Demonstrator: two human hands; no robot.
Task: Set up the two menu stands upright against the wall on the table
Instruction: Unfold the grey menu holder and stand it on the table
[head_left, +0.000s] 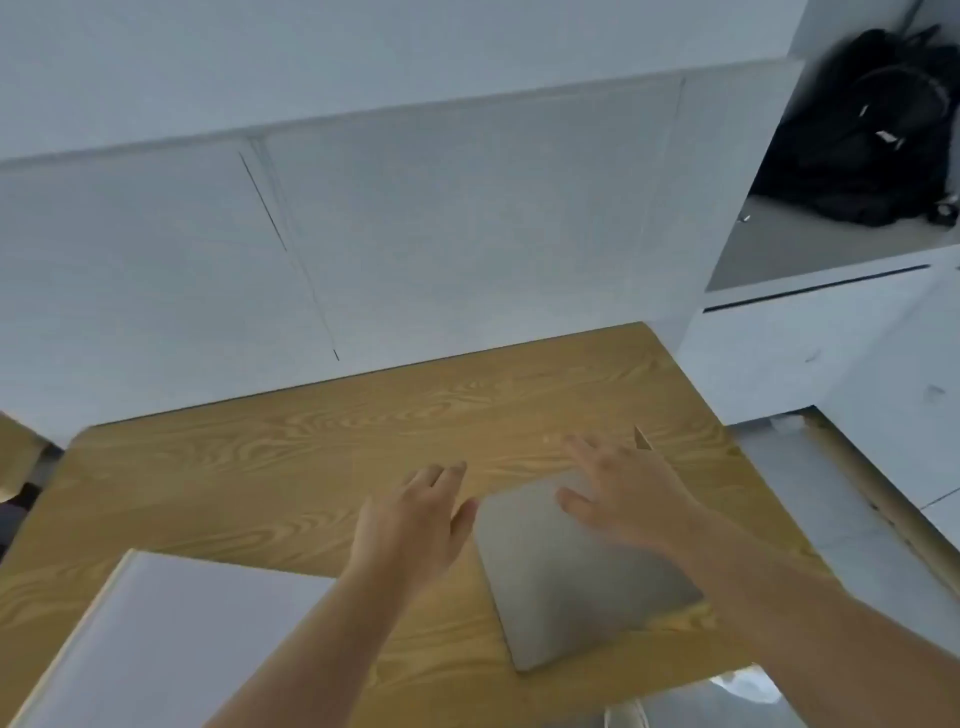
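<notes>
Open hands, left and right, over flat grey menu stand.

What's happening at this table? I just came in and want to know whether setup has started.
A person is reaching over a wooden table with both bare hands. The right hand is over the far corner of a grey menu stand lying flat, and the left hand is open at its left edge. A white menu stand also lies flat, nearer left. Neither stands upright against the wall yet.
</notes>
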